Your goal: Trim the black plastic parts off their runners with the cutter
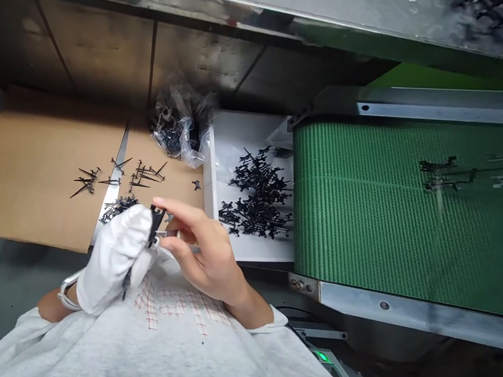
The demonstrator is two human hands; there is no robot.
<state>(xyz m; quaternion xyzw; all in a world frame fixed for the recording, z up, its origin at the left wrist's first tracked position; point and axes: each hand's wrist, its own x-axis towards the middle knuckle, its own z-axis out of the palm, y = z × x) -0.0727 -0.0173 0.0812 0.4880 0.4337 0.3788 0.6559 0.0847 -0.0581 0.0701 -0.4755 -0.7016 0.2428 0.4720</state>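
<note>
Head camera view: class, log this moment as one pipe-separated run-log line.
left hand: gloved, holding black plastic part | right hand: bare, fingers at part | beside: white tray, green conveyor belt

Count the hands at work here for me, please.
2. The white-gloved left hand and the bare right hand both grip a black molded part above the person's grey sweatshirt; no other hands show.

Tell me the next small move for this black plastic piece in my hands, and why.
Probably pass the black plastic piece to your right hand and set it in the white tray. Your gloved left hand holds it, your right hand is right beside it, and the tray, just beyond, holds a heap of similar black pieces.
</note>
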